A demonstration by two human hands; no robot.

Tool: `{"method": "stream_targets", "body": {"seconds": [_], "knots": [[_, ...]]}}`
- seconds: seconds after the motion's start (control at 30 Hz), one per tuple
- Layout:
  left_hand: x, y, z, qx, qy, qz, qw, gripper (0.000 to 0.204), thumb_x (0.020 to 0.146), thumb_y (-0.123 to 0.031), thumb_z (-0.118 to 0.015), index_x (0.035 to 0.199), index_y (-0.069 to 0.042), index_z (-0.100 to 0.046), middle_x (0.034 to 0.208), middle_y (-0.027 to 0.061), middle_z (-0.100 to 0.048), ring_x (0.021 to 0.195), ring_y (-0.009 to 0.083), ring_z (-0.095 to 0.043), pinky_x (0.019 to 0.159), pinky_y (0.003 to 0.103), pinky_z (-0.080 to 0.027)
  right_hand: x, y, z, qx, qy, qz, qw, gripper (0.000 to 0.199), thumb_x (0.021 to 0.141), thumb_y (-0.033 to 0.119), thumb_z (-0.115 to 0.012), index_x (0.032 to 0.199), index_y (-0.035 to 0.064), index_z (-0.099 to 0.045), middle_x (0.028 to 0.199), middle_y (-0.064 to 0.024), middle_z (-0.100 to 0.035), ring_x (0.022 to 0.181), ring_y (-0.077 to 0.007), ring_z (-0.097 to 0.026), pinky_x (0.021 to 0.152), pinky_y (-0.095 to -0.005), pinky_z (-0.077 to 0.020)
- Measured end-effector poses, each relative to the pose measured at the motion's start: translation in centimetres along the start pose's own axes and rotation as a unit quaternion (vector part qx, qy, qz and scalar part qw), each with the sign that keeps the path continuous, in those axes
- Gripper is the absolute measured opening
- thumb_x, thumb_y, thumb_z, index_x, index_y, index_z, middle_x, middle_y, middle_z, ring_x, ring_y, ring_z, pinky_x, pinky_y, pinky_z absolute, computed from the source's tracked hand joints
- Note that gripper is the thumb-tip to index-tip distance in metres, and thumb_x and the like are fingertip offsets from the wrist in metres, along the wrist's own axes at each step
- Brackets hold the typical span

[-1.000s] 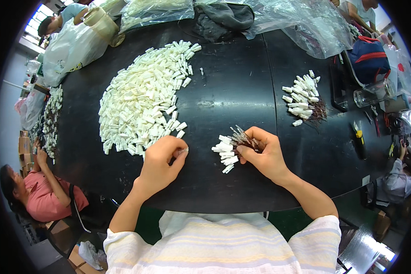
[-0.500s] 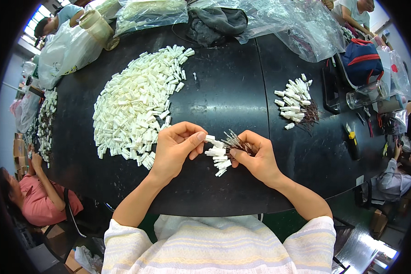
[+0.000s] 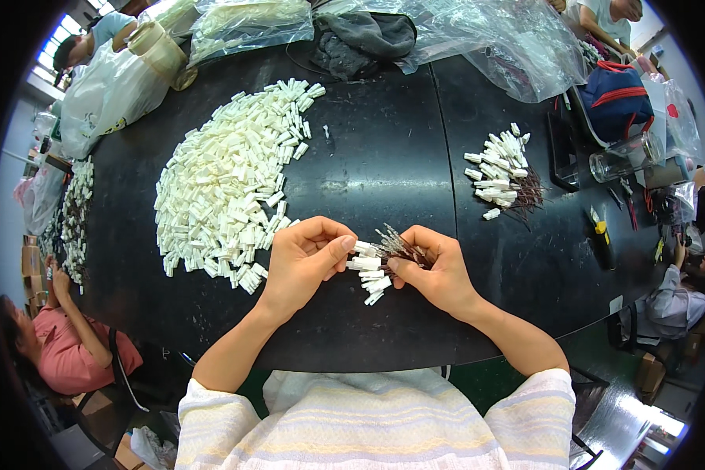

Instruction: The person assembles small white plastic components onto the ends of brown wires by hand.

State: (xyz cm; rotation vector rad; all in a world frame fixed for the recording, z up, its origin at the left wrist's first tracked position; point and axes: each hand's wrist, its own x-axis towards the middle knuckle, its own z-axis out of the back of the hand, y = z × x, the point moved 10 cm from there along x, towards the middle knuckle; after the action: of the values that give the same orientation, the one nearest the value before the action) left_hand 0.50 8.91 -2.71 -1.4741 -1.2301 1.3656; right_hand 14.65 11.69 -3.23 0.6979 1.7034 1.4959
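Observation:
A bundle of short brown wires is gripped in my right hand, thumb pressed over it. Bare metal tips fan out from its upper part, while several white plastic connector housings sit on the wire ends at its left side. My left hand pinches the end of one white connector housing between thumb and forefinger, right beside the bundle; its far end meets the wires. Left of my hands spreads a large heap of loose white connector housings.
Wires with white housings lie in a smaller pile on the black table. A yellow-and-black cutter, a glass jar and a blue bag are at the right. Plastic bags line the back. Other people sit around the table.
The housing in my left fingers has moved closer in against the bundle, among the others. The whole view has shifted slightly; my right hand keeps its hold on the wires.

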Motion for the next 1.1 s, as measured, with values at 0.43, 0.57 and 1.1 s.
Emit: {"method": "stream_targets", "body": {"seconds": [0.43,0.57,1.1], "knots": [[-0.1,0.5,-0.8,-0.008,0.017,0.009,1.000,0.012,0.084,-0.009,-0.061,0.084,0.002,-0.060,0.067,0.0031,-0.058,0.053,0.0040,-0.049,0.042,0.015,-0.033,0.0,0.6,0.4,0.029,-0.023,0.024,0.999,0.008,0.078,0.003,-0.060,0.084,0.0010,-0.055,0.068,-0.0007,-0.058,0.059,-0.0041,-0.052,0.053,-0.0189,-0.0387],[-0.3,1.0,-1.0,-0.004,0.012,0.037,0.999,0.012,0.084,-0.010,-0.061,0.083,0.003,-0.059,0.066,0.0037,-0.058,0.051,0.0042,-0.048,0.041,0.015,-0.032,-0.1,1.1,0.4,0.025,-0.021,0.043,0.999,0.008,0.079,0.003,-0.060,0.084,0.0010,-0.054,0.068,-0.0006,-0.058,0.059,-0.0034,-0.052,0.053,-0.0183,-0.0381],[-0.5,1.6,-1.3,-0.033,0.010,0.035,0.999,0.010,0.084,-0.008,-0.061,0.083,0.002,-0.058,0.064,0.0037,-0.057,0.050,0.0035,-0.047,0.041,0.015,-0.032,-0.2,0.2,0.5,0.002,-0.020,0.020,1.000,0.008,0.078,0.004,-0.062,0.081,-0.0013,-0.057,0.065,-0.0020,-0.059,0.058,-0.0039,-0.053,0.051,-0.0188,-0.0396]]}}
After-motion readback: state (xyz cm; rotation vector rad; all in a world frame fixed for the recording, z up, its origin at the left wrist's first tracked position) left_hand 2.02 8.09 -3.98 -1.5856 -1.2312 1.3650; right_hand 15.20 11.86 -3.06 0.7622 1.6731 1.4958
